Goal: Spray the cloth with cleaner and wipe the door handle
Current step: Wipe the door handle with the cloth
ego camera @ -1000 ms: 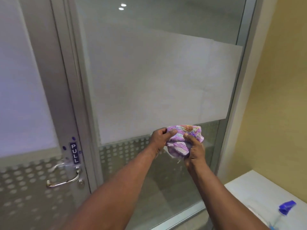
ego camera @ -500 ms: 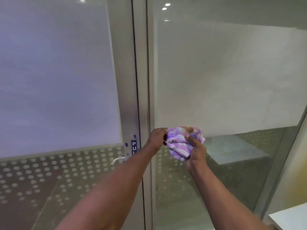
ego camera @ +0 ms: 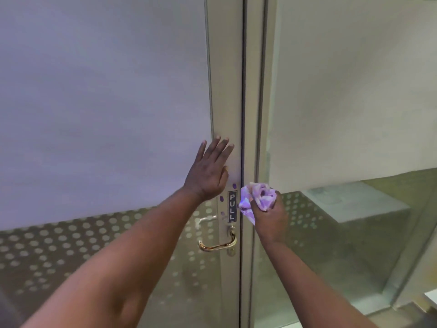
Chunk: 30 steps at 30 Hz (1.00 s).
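Note:
A shiny metal lever door handle (ego camera: 218, 243) sits low on the door's frame, under a dark PULL sign (ego camera: 232, 206). My right hand (ego camera: 269, 215) grips a bunched purple and pink cloth (ego camera: 259, 197), held just right of the sign and above the handle, apart from it. My left hand (ego camera: 209, 170) lies flat with fingers spread against the door frame above the sign. The spray bottle is out of view.
The glass door (ego camera: 106, 114) has frosted film above and a dotted band below. A fixed glass panel (ego camera: 343, 102) stands to the right of the door's edge. A white surface corner (ego camera: 431, 298) shows at the far right.
The view has swung left and closer, bringing the handle to the centre. My left hand let go of the cloth and went flat onto the door frame. My right hand keeps the cloth.

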Motion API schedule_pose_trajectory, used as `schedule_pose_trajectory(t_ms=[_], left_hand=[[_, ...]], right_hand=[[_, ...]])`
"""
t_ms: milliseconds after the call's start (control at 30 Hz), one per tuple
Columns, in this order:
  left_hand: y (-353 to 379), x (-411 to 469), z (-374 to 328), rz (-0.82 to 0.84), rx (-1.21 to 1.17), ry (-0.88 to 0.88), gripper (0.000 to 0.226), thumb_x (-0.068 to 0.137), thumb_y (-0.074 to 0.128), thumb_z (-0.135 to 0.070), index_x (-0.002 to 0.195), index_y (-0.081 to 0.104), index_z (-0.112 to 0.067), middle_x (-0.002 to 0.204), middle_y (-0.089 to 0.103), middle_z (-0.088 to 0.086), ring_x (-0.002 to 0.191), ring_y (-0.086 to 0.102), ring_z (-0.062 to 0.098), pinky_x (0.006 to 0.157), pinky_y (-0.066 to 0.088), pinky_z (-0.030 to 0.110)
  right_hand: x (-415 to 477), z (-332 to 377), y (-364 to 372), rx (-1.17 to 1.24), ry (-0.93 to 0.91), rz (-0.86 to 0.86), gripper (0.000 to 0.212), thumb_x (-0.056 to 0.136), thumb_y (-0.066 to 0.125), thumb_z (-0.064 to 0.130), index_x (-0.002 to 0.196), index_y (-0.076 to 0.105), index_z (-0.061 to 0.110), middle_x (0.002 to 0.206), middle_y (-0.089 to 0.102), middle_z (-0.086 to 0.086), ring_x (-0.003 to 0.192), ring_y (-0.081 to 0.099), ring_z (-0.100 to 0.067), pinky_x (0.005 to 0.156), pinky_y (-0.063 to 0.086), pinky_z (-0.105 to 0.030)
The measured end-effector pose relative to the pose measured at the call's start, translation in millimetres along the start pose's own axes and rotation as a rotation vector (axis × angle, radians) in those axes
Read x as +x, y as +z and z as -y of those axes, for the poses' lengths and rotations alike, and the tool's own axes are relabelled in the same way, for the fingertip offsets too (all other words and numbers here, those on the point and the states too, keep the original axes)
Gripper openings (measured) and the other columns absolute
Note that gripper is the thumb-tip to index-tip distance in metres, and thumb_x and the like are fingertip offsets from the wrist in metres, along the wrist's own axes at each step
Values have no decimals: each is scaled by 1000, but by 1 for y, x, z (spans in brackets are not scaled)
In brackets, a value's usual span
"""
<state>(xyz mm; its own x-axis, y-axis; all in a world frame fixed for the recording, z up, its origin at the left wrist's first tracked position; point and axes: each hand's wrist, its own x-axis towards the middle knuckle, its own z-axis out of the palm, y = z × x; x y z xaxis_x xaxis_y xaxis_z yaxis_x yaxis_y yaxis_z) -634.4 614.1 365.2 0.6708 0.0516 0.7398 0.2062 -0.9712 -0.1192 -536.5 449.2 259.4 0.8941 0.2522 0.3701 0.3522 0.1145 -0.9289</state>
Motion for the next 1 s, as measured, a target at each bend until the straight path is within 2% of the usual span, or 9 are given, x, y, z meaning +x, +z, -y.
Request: schedule_pose_trajectory(t_ms=[100, 133, 267, 367, 533, 633, 733, 867, 1000], left_hand=[[1, 1, 23, 87, 134, 116, 71, 96, 47, -19, 162, 25, -8, 171, 20, 10, 160, 11, 26, 130, 4, 51], [2, 3, 26, 94, 165, 145, 72, 95, 47, -19, 163, 23, -8, 171, 18, 10, 160, 10, 26, 130, 3, 49], [9, 12, 40, 100, 217, 232, 78, 92, 49, -18, 164, 19, -9, 172, 16, 11, 160, 8, 25, 131, 0, 46], [13, 18, 45, 105, 216, 254, 76, 94, 45, -18, 164, 17, -10, 172, 14, 10, 161, 6, 24, 131, 0, 45], [21, 23, 54, 90, 209, 334, 62, 101, 26, -23, 162, 26, -7, 170, 23, 12, 159, 16, 27, 130, 11, 49], [24, 25, 52, 68, 180, 368, 70, 107, 1, -39, 159, 32, -5, 167, 31, 14, 157, 24, 29, 129, 16, 50], [25, 27, 51, 75, 179, 379, 78, 105, -5, -46, 159, 33, -4, 166, 32, 15, 156, 25, 30, 128, 17, 51], [32, 26, 54, 16, 200, 385, 58, 104, 27, -20, 160, 30, -5, 168, 29, 14, 158, 22, 29, 128, 19, 52], [34, 26, 54, -4, 235, 383, 71, 95, 46, -12, 162, 25, -7, 170, 24, 13, 159, 17, 28, 130, 14, 50]], right_hand=[[-5, 2, 16, -54, -136, 30, 37, 75, 81, 29, 103, 58, 39, 86, 69, 22, 79, 63, 11, 66, 41, -4], [-5, 2, 19, -84, -176, 34, 38, 75, 82, 25, 103, 58, 35, 88, 69, 18, 80, 64, 9, 67, 43, -5], [2, 0, 41, -169, -360, 60, 44, 82, 74, 6, 121, 62, 22, 112, 69, -4, 99, 68, -24, 85, 55, -39], [4, -6, 57, -299, -419, 106, 57, 81, 69, 1, 136, 61, 15, 127, 68, -8, 111, 67, -31, 91, 55, -40], [5, -22, 72, -423, -377, 112, 69, 72, 83, 3, 138, 61, 4, 126, 69, -18, 111, 68, -37, 87, 56, -40], [10, -25, 69, -422, -404, 133, 61, 71, 83, 7, 129, 65, 1, 119, 70, -18, 109, 67, -38, 87, 54, -38], [14, -27, 65, -433, -513, 168, 53, 76, 73, 18, 128, 66, 5, 121, 70, -10, 112, 64, -31, 93, 52, -36], [16, -36, 68, -512, -658, 190, 57, 73, 70, 15, 130, 67, 10, 130, 67, -7, 126, 56, -24, 106, 47, -37], [14, -48, 74, -577, -747, 202, 53, 66, 76, 6, 118, 70, 9, 127, 68, -9, 123, 58, -26, 106, 41, -35]])
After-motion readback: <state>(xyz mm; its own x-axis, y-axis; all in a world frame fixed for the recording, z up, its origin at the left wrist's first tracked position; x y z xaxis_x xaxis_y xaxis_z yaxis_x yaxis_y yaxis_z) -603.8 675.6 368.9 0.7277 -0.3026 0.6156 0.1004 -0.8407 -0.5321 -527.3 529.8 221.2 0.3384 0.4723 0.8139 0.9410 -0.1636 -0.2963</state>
